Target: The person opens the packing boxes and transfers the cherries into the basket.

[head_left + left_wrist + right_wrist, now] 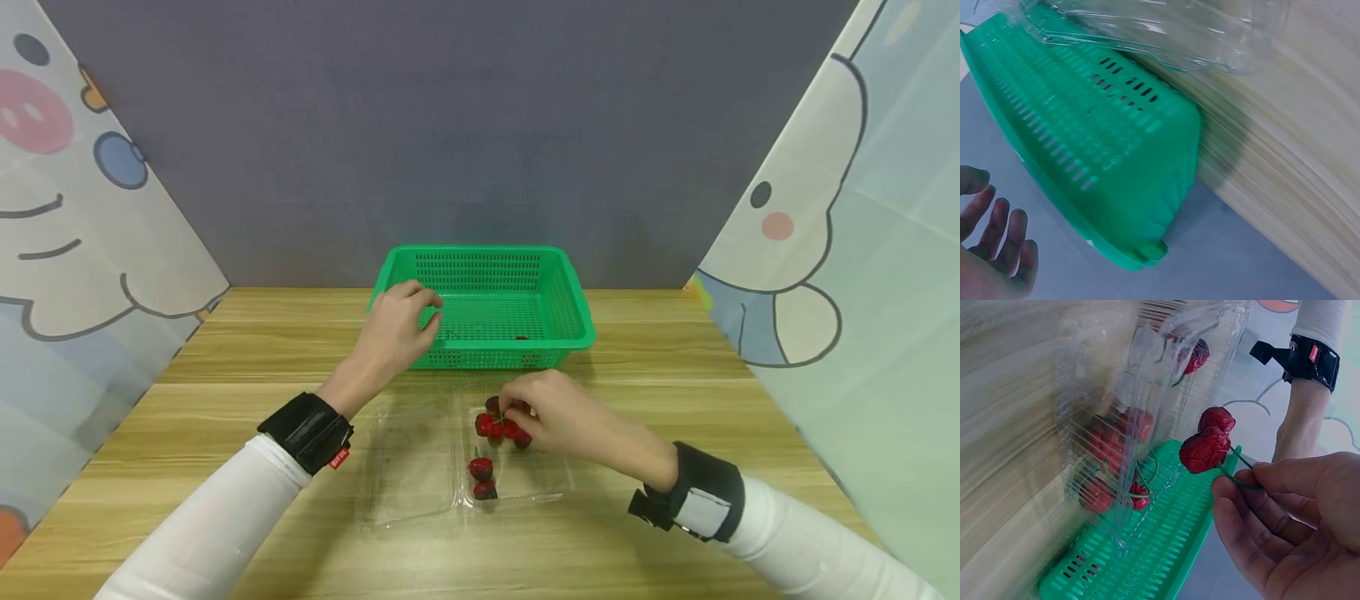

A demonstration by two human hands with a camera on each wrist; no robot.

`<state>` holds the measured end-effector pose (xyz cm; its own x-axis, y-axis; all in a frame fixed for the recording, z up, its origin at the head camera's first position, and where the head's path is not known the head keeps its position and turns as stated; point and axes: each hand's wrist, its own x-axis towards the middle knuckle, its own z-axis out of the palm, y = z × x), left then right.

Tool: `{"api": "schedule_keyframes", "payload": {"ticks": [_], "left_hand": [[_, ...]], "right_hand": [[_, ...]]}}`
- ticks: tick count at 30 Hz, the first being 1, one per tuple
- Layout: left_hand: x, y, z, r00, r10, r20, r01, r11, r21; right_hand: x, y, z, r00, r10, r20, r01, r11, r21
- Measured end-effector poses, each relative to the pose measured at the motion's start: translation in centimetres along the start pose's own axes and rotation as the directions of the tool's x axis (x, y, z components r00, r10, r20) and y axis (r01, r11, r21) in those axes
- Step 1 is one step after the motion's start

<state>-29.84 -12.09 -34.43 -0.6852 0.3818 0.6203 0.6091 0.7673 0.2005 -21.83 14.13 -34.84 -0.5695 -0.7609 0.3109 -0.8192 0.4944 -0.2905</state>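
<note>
My right hand [558, 417] pinches the green stems of a pair of dark red cherries [1204, 450] between thumb and fingertips, with the fruit dangling free in the right wrist view. Below it, several other cherries [482, 468] lie in the right half of a clear plastic clamshell box [525, 498]. My left hand [397, 323] hovers over the near left part of a green slotted basket [573, 287], fingers loosely bent and holding nothing. In the left wrist view that hand [997, 250] shows beside the basket's long rim.
The opened box's other half [416, 467] lies flat to the left on the wooden table [660, 400]. Behind the basket rises a grey panel [480, 125]. Cartoon-printed sheets [795, 250] flank both sides. A bit of red shows inside the basket near its front wall.
</note>
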Motion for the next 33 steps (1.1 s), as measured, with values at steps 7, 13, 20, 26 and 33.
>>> {"api": "schedule_keyframes", "payload": {"ticks": [7,13,20,26,33], "left_hand": [[-0.1,1.1,-0.7,0.999,0.024,-0.030,-0.025,1.000,-0.012],[-0.7,2.4,-1.2,0.996,0.085,-0.031,-0.087,0.995,-0.048],[-1.0,3.3,-1.4,0.992,0.120,-0.031,-0.122,0.990,-0.076],[-1.2,3.5,-1.6,0.987,0.155,-0.039,-0.159,0.982,-0.105],[-1.6,4.4,-2.0,0.987,0.154,0.048,-0.146,0.979,-0.143]], "right_hand": [[0.3,0.2,-0.7,1.000,0.002,-0.005,-0.002,1.000,-0.012],[0.5,0.6,-1.3,1.000,0.005,-0.011,-0.005,1.000,-0.014],[0.6,0.9,-2.1,0.999,0.030,-0.045,-0.029,0.999,0.017],[0.6,1.2,-2.8,0.996,0.067,-0.065,-0.066,0.998,0.016],[0.5,1.5,-3.9,0.991,0.089,-0.098,-0.088,0.996,0.020]]}}
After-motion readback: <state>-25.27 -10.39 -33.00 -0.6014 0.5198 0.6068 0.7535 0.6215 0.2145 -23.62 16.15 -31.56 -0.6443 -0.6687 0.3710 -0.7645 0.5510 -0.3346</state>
